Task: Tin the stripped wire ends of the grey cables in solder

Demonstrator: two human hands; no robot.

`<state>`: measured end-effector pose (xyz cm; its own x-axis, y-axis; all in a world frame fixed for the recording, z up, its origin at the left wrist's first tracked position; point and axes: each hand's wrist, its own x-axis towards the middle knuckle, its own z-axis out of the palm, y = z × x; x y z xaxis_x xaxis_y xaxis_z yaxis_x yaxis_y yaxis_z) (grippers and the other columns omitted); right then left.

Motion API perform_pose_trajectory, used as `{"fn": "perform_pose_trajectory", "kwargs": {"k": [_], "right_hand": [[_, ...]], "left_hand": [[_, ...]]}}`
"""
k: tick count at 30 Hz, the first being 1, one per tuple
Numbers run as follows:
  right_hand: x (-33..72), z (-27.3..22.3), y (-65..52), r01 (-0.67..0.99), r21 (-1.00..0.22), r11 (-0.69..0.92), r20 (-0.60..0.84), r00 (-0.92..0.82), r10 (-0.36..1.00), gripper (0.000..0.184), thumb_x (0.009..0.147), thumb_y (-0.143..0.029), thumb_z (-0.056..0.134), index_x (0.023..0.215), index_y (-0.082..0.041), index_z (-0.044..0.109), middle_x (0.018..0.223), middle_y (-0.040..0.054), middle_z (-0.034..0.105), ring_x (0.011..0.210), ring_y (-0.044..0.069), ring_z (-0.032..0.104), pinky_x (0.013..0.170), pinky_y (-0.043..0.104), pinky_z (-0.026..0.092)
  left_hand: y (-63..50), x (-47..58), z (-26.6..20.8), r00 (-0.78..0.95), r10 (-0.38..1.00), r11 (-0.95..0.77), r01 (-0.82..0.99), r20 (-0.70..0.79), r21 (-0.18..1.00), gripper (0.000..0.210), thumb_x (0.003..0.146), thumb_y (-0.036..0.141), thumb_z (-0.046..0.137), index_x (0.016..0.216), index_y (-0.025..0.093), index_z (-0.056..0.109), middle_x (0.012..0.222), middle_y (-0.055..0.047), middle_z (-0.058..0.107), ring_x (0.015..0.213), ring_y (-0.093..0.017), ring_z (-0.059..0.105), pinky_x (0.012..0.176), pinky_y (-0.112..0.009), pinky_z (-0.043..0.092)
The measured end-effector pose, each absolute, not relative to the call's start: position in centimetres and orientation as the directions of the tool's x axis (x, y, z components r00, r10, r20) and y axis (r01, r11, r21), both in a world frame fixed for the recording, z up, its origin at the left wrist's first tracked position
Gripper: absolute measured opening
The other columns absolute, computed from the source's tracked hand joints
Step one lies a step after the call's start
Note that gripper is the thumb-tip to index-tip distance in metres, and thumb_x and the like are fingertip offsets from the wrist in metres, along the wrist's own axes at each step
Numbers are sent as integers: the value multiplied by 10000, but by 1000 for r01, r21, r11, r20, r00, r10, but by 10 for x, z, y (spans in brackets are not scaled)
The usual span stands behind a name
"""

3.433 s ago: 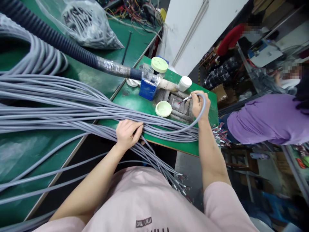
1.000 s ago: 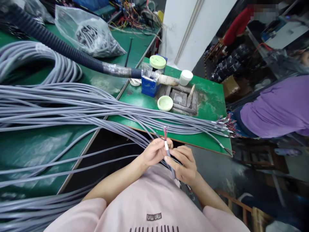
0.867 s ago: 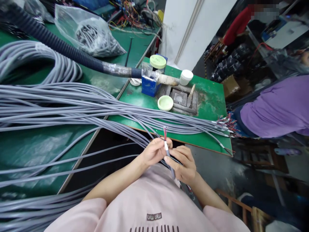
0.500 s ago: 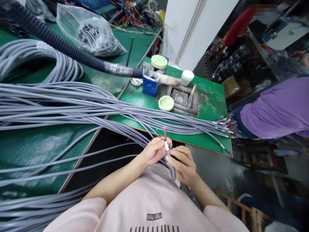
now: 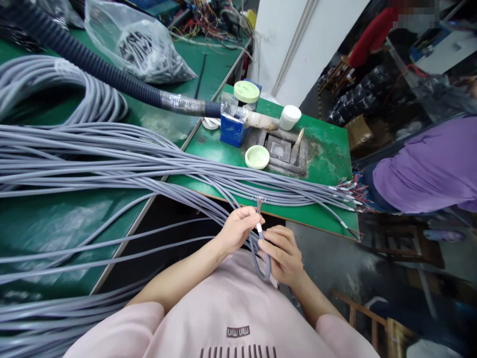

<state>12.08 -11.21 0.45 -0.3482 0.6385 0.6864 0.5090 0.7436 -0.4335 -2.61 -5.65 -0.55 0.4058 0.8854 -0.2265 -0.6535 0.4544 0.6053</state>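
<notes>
- On my head feed, I have the left hand [image 5: 240, 229] with thumb and finger closed in a pinch at the base of the thin wires [image 5: 260, 204] fanning from the cable's tip.
- Just below, I have the right hand [image 5: 282, 252] with its fingers curled around the grey cable [image 5: 267, 271], gripping it under the white sleeve [image 5: 259, 227].
- The cable's tip stands nearly upright between the hands, in front of the pink shirt [image 5: 216, 303]; below the grip the smooth round jacket bends into a narrow U.
- Beyond the hands I see the cable bundle [image 5: 223, 171], many matte grey strands running across the glossy green bench [image 5: 328, 154], with frayed coloured ends at its right.
- Behind it sit a shallow pale-green dish [image 5: 257, 157], a grimy square frame [image 5: 286, 169] and a smooth white tub [image 5: 290, 117].
- A ribbed dark hose [image 5: 122, 82], partly wrapped in shiny tape, reaches a blue box [image 5: 231, 130].
- Farther out I see a crinkled clear bag [image 5: 149, 54] of short grey pieces and a co-worker's purple top [image 5: 428, 166].
</notes>
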Motion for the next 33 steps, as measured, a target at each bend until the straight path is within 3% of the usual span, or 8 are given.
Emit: {"fn": "perform_pose_trajectory", "kwargs": {"k": [8,24,26,29,31,33], "right_hand": [[122,-1,-115,497,-462,735,677,-338,654,442,808,-91,622,1223,-242,612,1010,80,703,993,229,609,791,436,558],[123,-3,-115,485,-479,732,637,-382,670,413,829,-131,588,1225,-251,582,1036,71,684,991,210,609,828,427,534],[128,-1,-116,484,-463,743,608,-437,663,377,821,-137,588,1181,-247,584,986,58,696,962,203,618,835,424,527],[153,3,-125,555,-416,720,544,-483,686,292,804,-124,588,1075,-235,589,927,43,711,879,188,634,829,408,518],[182,1,-142,684,-357,636,508,-430,747,221,799,-121,598,996,-220,591,900,49,718,821,188,642,804,391,516],[216,-8,-165,851,-259,456,450,-312,837,118,825,-165,589,934,-206,603,823,53,717,771,206,656,744,372,516]], "left_hand": [[-59,-26,-6,320,918,389,-604,-236,695,407,603,402,828,524,154,515,544,35,542,561,-80,464,577,-230,331],[-59,-19,-10,314,925,365,-586,-212,723,430,669,434,784,481,151,520,548,18,542,564,-86,456,604,-243,343],[-60,-16,-13,399,897,398,-544,-189,739,414,705,501,743,547,144,606,566,3,564,552,-90,473,597,-247,358],[-60,-12,-17,580,804,446,-447,-129,775,478,764,596,645,834,129,722,642,-33,626,599,-119,541,647,-264,409],[-58,-12,-16,626,774,406,-375,-95,833,490,776,569,647,1004,140,715,707,-48,662,665,-141,579,705,-280,432],[-52,-18,-14,588,807,255,-265,-54,930,415,797,483,661,1059,165,709,771,-60,683,722,-158,591,741,-292,433]]}}
